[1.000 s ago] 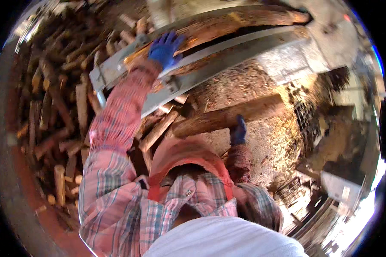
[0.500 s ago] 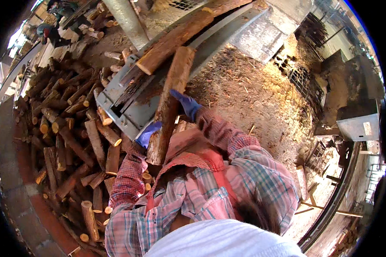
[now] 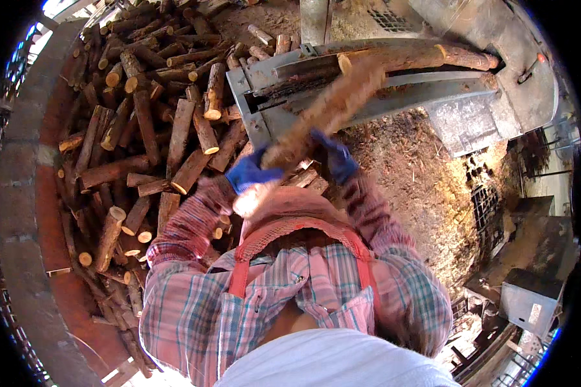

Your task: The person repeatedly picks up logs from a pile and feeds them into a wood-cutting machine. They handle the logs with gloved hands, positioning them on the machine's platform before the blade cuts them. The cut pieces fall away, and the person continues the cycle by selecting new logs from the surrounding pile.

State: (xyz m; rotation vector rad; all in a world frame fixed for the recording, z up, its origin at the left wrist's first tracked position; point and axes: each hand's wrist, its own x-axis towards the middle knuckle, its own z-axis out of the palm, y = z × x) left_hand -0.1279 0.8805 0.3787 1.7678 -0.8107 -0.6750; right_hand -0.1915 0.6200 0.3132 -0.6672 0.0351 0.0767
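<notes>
A bark-covered log [image 3: 326,116], blurred by motion, slants from in front of my apron up over the grey metal trough [image 3: 426,90]. My left hand [image 3: 255,171], in a blue glove, is wrapped around the log near its pale near end. On the log's right side my right hand [image 3: 337,157], also gloved in blue, bears against it, its fingertips partly hidden by the log. Beyond them, another log [image 3: 400,59] lies lengthwise in the trough, with a further log [image 3: 468,58] in line ahead of it at the machine's opening.
A large heap of cut logs [image 3: 145,122] fills the left side, beside a low brick-like edge [image 3: 26,193]. Wood chips and bark [image 3: 419,180] cover the ground at right. A grey metal machine housing [image 3: 497,39] stands at the trough's far right end, and a metal box [image 3: 529,306] lower right.
The view has turned, so the trough now runs more to the right. The held log has swung to a flatter slant, and my left hand now shows wrapped over it.
</notes>
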